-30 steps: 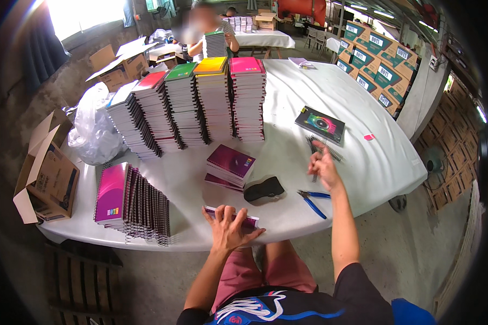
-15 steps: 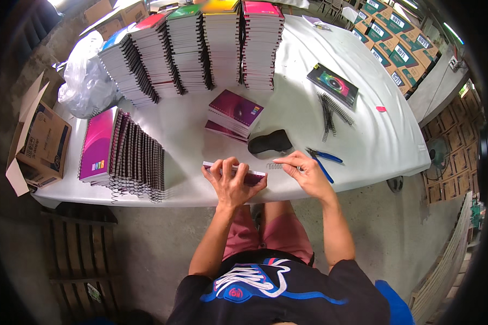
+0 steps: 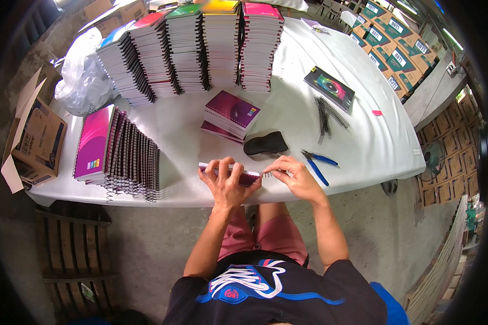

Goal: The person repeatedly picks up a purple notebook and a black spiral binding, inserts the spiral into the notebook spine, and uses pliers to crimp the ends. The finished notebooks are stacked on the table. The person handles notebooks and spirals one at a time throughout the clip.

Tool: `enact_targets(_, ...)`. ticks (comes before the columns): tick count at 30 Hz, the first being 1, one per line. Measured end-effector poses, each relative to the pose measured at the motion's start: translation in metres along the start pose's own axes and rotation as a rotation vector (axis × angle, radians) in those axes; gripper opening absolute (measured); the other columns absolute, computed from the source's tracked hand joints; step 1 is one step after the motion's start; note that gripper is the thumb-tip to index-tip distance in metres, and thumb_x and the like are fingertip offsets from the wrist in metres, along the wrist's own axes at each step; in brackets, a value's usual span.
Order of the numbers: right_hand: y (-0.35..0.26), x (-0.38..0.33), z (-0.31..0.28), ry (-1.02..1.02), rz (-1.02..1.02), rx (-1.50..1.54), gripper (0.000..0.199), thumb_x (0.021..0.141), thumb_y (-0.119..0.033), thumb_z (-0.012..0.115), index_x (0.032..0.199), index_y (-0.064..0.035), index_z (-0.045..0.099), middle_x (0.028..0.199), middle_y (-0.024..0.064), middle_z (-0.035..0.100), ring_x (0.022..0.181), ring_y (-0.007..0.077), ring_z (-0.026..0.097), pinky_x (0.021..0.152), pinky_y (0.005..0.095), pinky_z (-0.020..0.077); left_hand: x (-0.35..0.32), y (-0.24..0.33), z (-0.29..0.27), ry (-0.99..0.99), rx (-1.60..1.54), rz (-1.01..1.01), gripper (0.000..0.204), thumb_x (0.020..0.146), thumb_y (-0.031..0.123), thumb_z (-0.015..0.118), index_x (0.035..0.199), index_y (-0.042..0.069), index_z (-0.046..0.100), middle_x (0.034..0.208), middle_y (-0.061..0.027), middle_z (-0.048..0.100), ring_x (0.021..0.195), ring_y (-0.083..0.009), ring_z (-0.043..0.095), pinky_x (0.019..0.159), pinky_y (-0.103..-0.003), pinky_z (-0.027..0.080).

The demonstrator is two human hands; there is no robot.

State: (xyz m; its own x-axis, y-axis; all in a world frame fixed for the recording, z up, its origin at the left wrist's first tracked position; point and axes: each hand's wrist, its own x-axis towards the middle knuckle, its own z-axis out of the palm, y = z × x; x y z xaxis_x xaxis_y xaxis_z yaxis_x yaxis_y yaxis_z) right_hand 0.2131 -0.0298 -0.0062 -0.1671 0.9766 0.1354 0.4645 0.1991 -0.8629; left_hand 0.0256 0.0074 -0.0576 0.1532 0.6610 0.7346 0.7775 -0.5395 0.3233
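Fingers of the left hand (image 3: 226, 183) grasp a purple-covered book (image 3: 249, 177) on its long edge, near the front of the bench (image 3: 184, 181); fingers of the right hand (image 3: 298, 177) pinch a thin wire coil (image 3: 267, 174) at the book's right end. Beyond the fingers lie a black object (image 3: 265, 144) and a small purple stack (image 3: 232, 111); blue-handled pliers (image 3: 318, 172) rest right of them, a coil-bound pile (image 3: 129, 157) left
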Motion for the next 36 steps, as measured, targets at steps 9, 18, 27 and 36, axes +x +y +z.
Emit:
enact_targets(9,-0.029,0.008,-0.012,-0.116,0.167,0.015,0.018,0.090,-0.020,0.059,0.097,-0.0055,0.067,0.067,0.0043,0.057,0.063,0.0106,0.051,0.056,0.0266,0.0410,0.008,0.003,-0.004,-0.096,0.014,-0.019,0.057,0.051,0.060,0.077,0.077,0.015,0.055,0.087,-0.0028,0.047,0.098,-0.0254,0.044,0.090,-0.052,0.028)
enact_targets(18,-0.008,0.006,-0.011,-0.140,0.212,0.170,0.020,0.092,-0.023,0.059,0.099,-0.0056,0.065,0.077,0.0023,0.059,0.057,0.0084,0.049,0.052,0.0242,0.0404,0.012,0.009,-0.004,-0.165,0.045,-0.048,0.066,0.046,0.066,0.074,0.079,0.013,0.055,0.088,-0.0031,0.048,0.098,-0.0260,0.043,0.088,-0.052,0.028)
enact_targets(27,-0.006,-0.003,-0.010,-0.028,-0.130,-0.078,0.021,0.092,-0.015,0.055,0.110,-0.0066,0.063,0.069,0.0040,0.062,0.058,0.0092,0.053,0.054,0.0253,0.0448,0.008,-0.004,-0.004,-0.165,-0.130,0.029,0.053,0.058,0.053,0.076,0.091,0.015,0.059,0.090,-0.0033,0.050,0.100,-0.0268,0.044,0.090,-0.051,0.028)
enact_targets(36,0.014,0.045,-0.024,0.099,-0.273,-0.649,0.031,0.081,-0.007,0.056,0.111,-0.0114,0.063,0.096,0.0070,0.065,0.099,0.0242,0.061,0.085,0.0321,0.0478,0.010,-0.004,-0.011,-0.158,-0.207,0.010,0.050,0.058,0.054,0.076,0.079,0.011,0.059,0.095,-0.0061,0.047,0.102,-0.0290,0.041,0.088,-0.048,0.032)
